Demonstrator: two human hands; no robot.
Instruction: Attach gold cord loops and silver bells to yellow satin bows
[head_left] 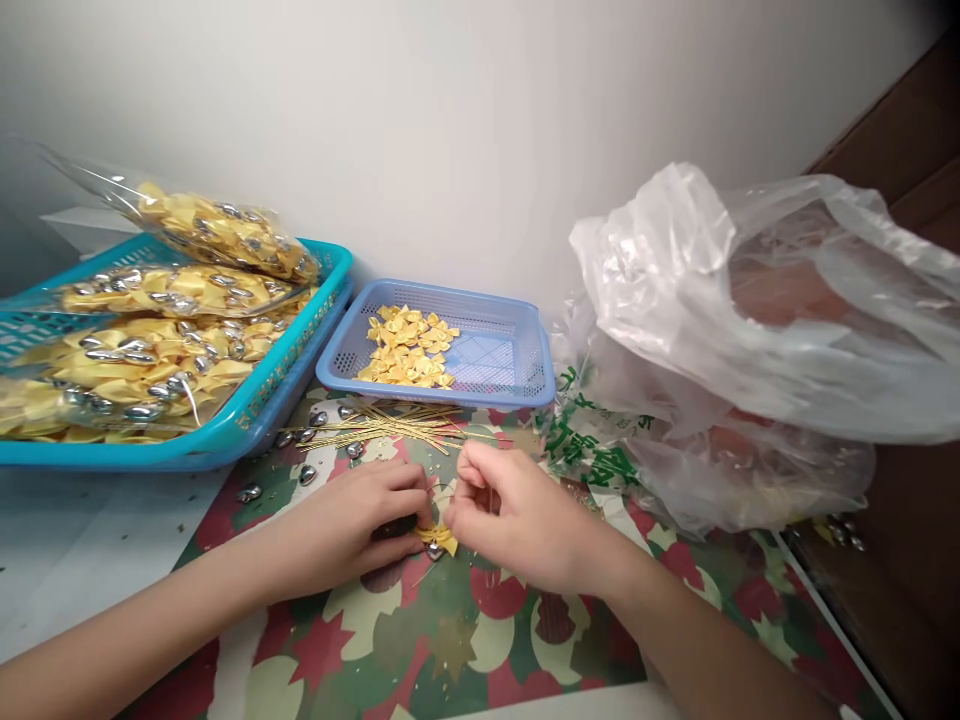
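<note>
My left hand [375, 515] is closed, its fingertips pressing a small yellow ribbon bow [447, 541] against the table. A silver heart-shaped bead [434, 550] sits at the front of the bow. Just right of it, my right hand [510, 510] is curled in a pinch close to the bow. A thin wire tie [441, 487] arcs between the two hands and seems to run into the right fingers, which partly hide it. Behind the hands lies a loose pile of gold wire ties [397, 425]. Several silver heart beads [307, 474] are scattered left of the pile.
A blue basket [541, 350] behind the hands holds yellow bows [409, 350]. At left, a larger teal basket [247, 425] contains clear bags of bows with silver beads [150, 365]. A crumpled plastic bag [675, 300] stands at right. Patterned paper [465, 640] covers the table.
</note>
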